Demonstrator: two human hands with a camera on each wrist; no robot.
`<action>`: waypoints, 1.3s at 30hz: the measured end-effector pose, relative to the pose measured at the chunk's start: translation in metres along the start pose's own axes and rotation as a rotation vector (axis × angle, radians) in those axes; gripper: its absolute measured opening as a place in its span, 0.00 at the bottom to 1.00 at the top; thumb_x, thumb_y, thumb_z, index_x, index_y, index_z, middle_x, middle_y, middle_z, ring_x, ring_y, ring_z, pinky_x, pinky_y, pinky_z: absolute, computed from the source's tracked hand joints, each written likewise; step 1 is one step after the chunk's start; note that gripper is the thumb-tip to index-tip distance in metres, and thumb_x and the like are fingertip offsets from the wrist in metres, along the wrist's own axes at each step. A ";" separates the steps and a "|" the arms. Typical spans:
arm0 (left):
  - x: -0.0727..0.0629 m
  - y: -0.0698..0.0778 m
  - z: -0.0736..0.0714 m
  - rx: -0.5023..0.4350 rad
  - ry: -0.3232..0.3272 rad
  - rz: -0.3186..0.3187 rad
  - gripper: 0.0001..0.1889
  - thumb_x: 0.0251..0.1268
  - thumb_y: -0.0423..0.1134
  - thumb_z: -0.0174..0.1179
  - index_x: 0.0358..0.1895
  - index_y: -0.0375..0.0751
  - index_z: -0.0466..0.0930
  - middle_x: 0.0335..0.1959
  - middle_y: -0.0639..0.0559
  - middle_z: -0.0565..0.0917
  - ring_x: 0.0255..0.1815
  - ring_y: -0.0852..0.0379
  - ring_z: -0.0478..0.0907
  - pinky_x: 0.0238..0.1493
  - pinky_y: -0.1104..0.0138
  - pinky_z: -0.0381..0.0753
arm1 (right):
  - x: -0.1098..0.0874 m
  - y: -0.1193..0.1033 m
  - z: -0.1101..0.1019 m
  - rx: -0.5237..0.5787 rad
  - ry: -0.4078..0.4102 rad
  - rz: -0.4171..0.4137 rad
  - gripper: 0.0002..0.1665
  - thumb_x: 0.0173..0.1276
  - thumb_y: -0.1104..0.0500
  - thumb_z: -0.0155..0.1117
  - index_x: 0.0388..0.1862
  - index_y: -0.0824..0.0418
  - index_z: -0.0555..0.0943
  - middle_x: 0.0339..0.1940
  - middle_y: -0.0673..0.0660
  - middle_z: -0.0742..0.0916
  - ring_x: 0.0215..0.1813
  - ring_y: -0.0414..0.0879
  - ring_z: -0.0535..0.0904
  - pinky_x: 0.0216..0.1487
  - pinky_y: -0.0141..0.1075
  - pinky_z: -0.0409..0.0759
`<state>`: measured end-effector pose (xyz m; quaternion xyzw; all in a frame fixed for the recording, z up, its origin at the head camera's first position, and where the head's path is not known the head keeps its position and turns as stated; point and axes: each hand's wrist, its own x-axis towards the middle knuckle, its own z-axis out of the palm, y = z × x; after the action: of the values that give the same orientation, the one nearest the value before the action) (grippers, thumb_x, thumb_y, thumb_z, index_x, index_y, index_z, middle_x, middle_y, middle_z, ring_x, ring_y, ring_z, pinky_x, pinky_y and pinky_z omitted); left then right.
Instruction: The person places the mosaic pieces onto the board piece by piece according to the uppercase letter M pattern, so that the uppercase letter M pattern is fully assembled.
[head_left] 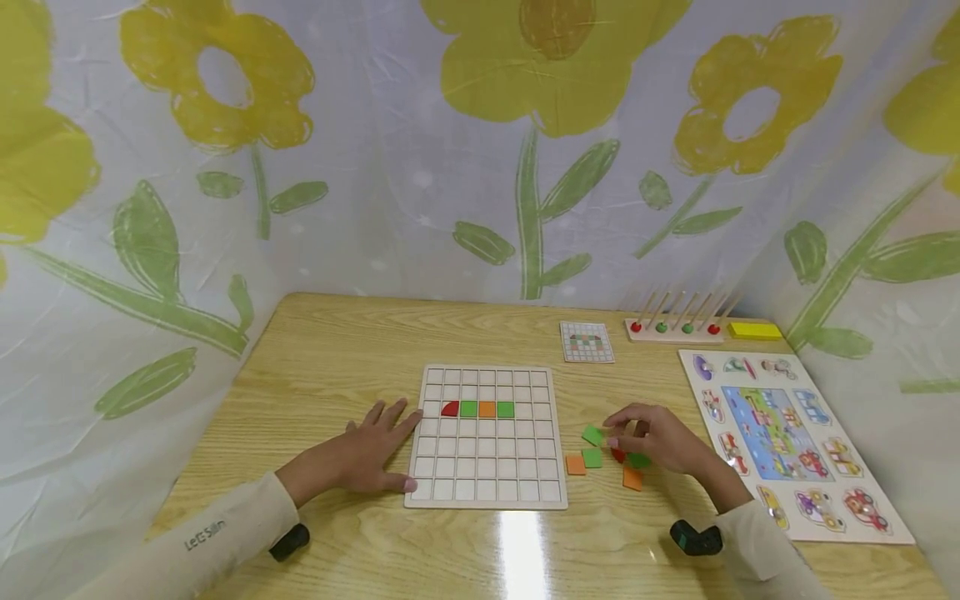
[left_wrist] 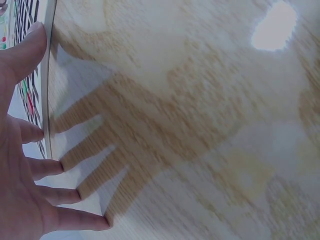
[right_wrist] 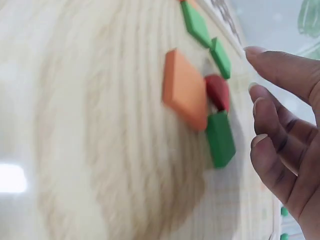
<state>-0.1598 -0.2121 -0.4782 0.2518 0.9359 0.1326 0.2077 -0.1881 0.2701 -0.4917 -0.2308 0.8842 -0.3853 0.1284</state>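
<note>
Loose tiles (head_left: 592,458) lie on the worktop (head_left: 337,350) right of the grid board (head_left: 486,504). Beside them, your right grip (head_left: 660,437) is loosely curved, visibly holding nothing; your left hand (head_left: 369,457) spreads at the board's left edge. You appear to be selecting; next calls for pinching one tile.

Legible print, head view. The left sleeve (head_left: 217,533), of pale cloth, bears one short line of dark lettering (head_left: 205,536), which reads "Let's Sl", its closing letters too small to be made out with certainty. The line runs along the forearm and climbs slightly towards the cuff; each of its two words begins with a capital. On the puzzle board (head_left: 862,508), at the right of the table, and on the small card (head_left: 587,342), near the table's far edge, any characters among the printed pictures and coloured grid are too small to read
</note>
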 end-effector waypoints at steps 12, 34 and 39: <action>0.000 0.001 0.000 -0.002 -0.004 -0.002 0.55 0.61 0.68 0.63 0.82 0.42 0.48 0.81 0.32 0.47 0.78 0.21 0.44 0.59 0.21 0.56 | -0.012 0.008 0.000 -0.077 -0.015 0.032 0.17 0.64 0.53 0.74 0.50 0.57 0.88 0.41 0.51 0.86 0.35 0.38 0.72 0.35 0.30 0.73; 0.001 -0.003 0.002 -0.003 -0.006 0.007 0.54 0.62 0.69 0.61 0.82 0.43 0.46 0.82 0.33 0.45 0.78 0.22 0.43 0.59 0.21 0.56 | -0.011 0.009 0.001 -0.082 -0.047 0.019 0.17 0.65 0.55 0.73 0.52 0.60 0.88 0.40 0.50 0.84 0.35 0.35 0.70 0.35 0.30 0.71; 0.000 -0.002 0.001 -0.002 -0.011 0.004 0.54 0.62 0.69 0.61 0.82 0.43 0.46 0.82 0.33 0.45 0.78 0.22 0.43 0.59 0.21 0.56 | -0.011 0.009 0.002 -0.084 -0.039 0.026 0.16 0.64 0.56 0.74 0.50 0.58 0.88 0.42 0.50 0.85 0.37 0.36 0.73 0.37 0.31 0.73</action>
<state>-0.1603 -0.2136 -0.4803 0.2542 0.9341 0.1326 0.2126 -0.1810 0.2796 -0.4990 -0.2318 0.8998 -0.3417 0.1412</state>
